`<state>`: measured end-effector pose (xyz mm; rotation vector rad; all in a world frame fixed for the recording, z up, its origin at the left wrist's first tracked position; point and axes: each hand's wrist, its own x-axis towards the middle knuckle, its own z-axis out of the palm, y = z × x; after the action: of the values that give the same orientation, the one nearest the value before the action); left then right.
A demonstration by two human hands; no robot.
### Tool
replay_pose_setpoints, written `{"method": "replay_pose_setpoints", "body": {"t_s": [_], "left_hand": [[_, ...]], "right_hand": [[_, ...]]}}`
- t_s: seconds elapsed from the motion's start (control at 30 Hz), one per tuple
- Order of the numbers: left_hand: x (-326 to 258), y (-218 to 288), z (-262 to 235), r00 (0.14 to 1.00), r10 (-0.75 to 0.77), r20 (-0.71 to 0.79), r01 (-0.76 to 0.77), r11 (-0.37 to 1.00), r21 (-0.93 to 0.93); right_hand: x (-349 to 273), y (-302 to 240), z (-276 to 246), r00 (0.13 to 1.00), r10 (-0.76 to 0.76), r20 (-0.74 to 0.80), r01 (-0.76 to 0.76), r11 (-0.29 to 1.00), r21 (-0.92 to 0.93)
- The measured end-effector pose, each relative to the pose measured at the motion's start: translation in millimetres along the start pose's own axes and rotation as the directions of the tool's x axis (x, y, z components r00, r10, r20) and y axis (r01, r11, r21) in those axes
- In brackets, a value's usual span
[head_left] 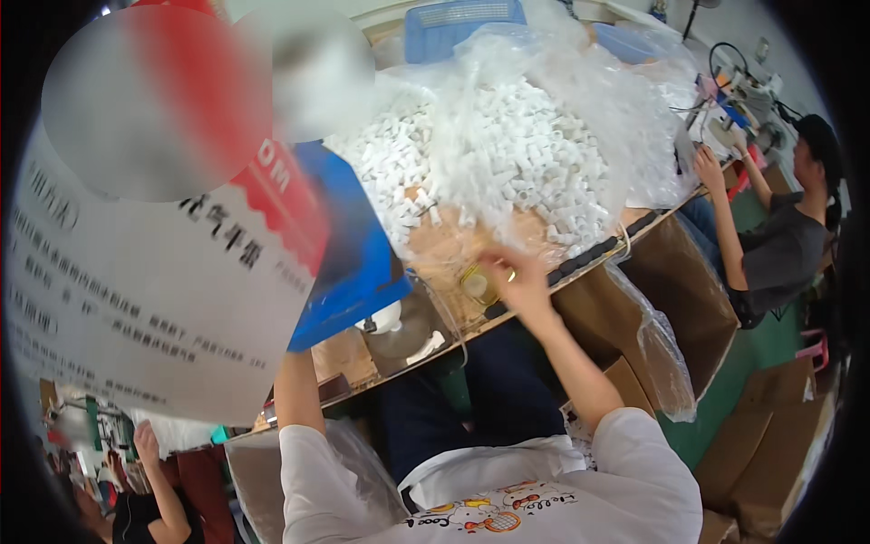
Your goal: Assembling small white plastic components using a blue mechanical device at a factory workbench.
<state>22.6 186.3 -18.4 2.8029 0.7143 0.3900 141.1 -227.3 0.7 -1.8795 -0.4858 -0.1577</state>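
My right grip (514, 276) blurs near 1 yellow-rimmed piece (475, 285) on the bench (437, 243), pinching or spread, I cannot tell; the blue bin (355, 304) hides my left grip.

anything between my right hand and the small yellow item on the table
Nothing visible: your right hand is just beside the small yellow item, with no object showing between them. Blur hides whether they touch.
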Motion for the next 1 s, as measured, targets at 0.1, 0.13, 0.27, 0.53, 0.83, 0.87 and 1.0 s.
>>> {"method": "replay_pose_setpoints", "body": {"t_s": [0.1,0.13,0.27,0.53,0.83,0.87,1.0], "left_hand": [[0,3,-6,0.999,0.026,-0.018,-0.026,1.0,0.012],[-4,2,-9,0.999,0.037,-0.036,-0.037,0.999,0.003],[-20,-2,-11,0.988,0.095,-0.119,-0.101,0.994,-0.05],[-52,-4,-26,0.942,0.185,-0.281,-0.209,0.976,-0.057],[-53,26,-11,0.859,0.249,-0.447,-0.322,0.942,-0.093],[-56,30,-14,0.848,0.256,-0.464,-0.348,0.929,-0.124],[-59,34,-26,0.853,0.172,-0.493,-0.319,0.919,-0.231]], "right_hand": [[53,42,-59,0.944,-0.086,-0.318,0.051,0.992,-0.115],[73,51,-76,0.902,-0.274,-0.335,0.143,0.92,-0.365],[130,100,-115,0.804,-0.467,-0.368,0.082,0.701,-0.709],[121,103,-84,0.914,-0.356,-0.195,0.144,0.734,-0.664],[75,69,-69,0.938,-0.297,-0.178,0.164,0.834,-0.527],[75,66,-73,0.924,-0.32,-0.209,0.144,0.797,-0.586],[74,49,-67,0.784,-0.563,-0.263,0.302,0.715,-0.631]]}}
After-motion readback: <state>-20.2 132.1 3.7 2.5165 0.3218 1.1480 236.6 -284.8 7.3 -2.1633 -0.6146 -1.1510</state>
